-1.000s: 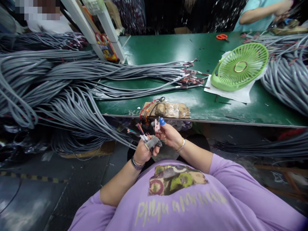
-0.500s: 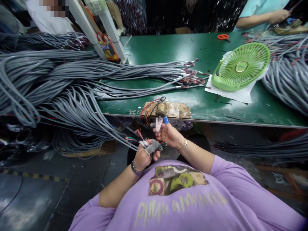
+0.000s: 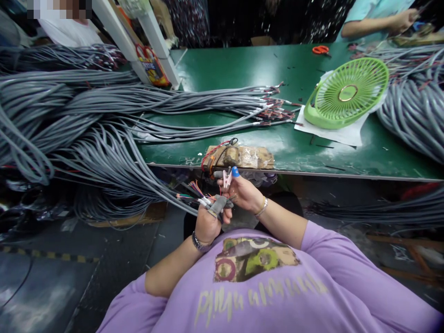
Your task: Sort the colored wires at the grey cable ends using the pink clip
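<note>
Right by the middle of the frame, just below the green workbench (image 3: 298,159), our left hand (image 3: 208,225) has the coloured wires (image 3: 194,188) pinned under its thumb, while our right hand (image 3: 247,194) grips a pink clip (image 3: 227,179) between thumb and fingers. Versus half a second ago, our hands have drawn slightly closer together and the wire tips sit a bit further left, so we'd guess we're still mid-handling, nothing finished.

Direction-wise, the coloured tips point left and a little up; finer ends poke out right past the thumb. The long grey cables (image 3: 164,192) slant down from centre-left to that hand. Can't tell if they're the same cables.

Further back: a wooden block (image 3: 258,158) at the bench edge, then a cable bundle (image 3: 194,99) with its tips facing right, and a green fan (image 3: 348,93) upper right.
</note>
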### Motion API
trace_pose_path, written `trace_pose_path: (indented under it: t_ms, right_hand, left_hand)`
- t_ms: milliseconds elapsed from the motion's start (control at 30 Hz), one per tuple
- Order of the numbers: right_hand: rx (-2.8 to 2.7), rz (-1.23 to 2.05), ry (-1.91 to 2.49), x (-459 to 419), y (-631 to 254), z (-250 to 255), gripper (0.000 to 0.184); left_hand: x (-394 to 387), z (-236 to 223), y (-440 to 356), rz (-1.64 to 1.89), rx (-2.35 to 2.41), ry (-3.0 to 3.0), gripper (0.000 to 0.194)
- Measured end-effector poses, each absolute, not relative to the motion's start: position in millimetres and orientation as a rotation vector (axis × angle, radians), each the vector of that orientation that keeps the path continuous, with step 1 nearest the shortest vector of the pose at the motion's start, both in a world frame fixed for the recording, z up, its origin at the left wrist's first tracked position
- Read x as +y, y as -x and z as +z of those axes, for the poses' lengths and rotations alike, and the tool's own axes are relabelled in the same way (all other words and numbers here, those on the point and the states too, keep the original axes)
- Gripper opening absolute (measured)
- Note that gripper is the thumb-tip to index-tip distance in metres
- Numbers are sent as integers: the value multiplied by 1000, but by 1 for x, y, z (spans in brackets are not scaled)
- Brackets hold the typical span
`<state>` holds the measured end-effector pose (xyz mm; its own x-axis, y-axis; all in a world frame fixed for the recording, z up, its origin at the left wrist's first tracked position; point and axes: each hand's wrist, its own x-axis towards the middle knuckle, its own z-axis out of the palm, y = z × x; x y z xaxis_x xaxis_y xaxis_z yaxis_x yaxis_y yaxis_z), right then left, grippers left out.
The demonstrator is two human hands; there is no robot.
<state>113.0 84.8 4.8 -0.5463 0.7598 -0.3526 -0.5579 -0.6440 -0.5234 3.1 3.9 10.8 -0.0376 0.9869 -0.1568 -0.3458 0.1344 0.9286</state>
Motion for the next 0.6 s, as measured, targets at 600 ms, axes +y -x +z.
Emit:
trace_pose_path:
  t_ms: [600]
  right_hand:
    - [-417, 2278, 670, 82, -117, 4, 60]
  left_hand:
    - [-3, 8, -2, 1254, 1071, -852, 34]
